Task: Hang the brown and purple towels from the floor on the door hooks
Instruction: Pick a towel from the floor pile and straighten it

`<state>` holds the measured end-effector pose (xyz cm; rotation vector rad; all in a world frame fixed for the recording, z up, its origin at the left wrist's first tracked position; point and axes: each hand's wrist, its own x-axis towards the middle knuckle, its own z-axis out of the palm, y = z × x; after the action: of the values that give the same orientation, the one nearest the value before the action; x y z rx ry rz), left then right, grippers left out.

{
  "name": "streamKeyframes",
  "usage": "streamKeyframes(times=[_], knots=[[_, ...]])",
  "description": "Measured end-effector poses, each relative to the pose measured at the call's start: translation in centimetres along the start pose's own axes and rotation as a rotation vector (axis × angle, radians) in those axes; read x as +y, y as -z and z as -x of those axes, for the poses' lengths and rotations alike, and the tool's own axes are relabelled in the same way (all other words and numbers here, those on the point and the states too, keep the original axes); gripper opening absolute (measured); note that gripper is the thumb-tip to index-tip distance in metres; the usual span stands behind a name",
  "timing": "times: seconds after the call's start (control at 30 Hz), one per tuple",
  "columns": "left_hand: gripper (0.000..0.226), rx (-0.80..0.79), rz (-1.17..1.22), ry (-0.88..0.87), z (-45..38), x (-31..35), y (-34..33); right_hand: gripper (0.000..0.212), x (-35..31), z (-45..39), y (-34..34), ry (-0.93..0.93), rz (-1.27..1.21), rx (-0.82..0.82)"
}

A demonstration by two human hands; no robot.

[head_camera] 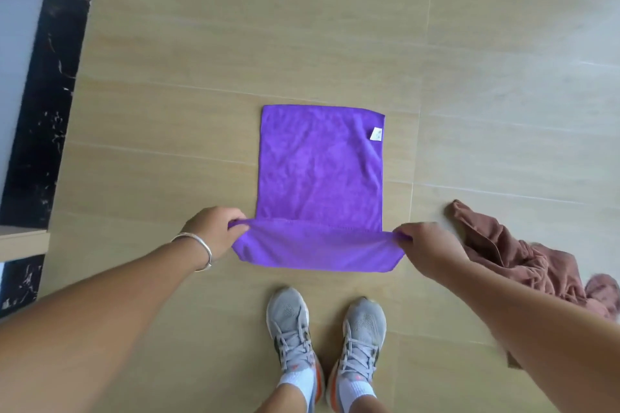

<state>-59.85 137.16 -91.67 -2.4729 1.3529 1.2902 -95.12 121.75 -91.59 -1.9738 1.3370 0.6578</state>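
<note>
Purple towel (320, 171) mostly flat on tiled floor (235, 43); left hand (214, 231) and right hand (426, 250) pinch its two near corners, lifting that edge. Brown towel (513, 255) crumpled at right. Grey sneakers (327, 332) below.

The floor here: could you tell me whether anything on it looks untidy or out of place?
Yes. The brown towel lies crumpled in a heap on the floor at the right. The purple towel lies mostly flat, its near edge pinched by the left hand and right hand.
</note>
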Motion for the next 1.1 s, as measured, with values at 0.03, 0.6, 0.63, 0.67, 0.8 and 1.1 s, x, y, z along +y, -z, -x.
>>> streamKeyframes(times=[0.03, 0.6, 0.63, 0.67, 0.8, 1.1], knots=[[0.008, 0.064, 0.049, 0.001, -1.9, 0.0, 0.4, 0.017, -0.2, -2.1, 0.5, -0.036, -0.091, 0.036], [0.059, 0.586, -0.279, -0.476, -33.3, 1.1, -7.7, 0.048, 0.0, -34.4, -5.4, 0.635, 0.175, 0.733], [0.06, 0.534, -0.378, -0.528, -32.2, 0.2, -9.5, 0.049, 0.8, -33.7, -6.9, 0.66, 0.25, 0.696], [0.062, 0.47, -0.461, -0.534, -31.2, -0.7, -10.8, 0.051, 1.4, -33.0, -7.9, 0.632, 0.295, 0.643], [0.065, 0.362, -0.596, -0.432, -30.1, -1.7, -11.9, 0.066, 1.9, -31.5, -7.8, 0.498, 0.46, 0.445], [0.061, 0.407, -0.648, -0.194, -39.5, 2.2, -4.0, 0.068, -2.4, -40.2, 1.0, 0.217, 0.633, 0.4]])
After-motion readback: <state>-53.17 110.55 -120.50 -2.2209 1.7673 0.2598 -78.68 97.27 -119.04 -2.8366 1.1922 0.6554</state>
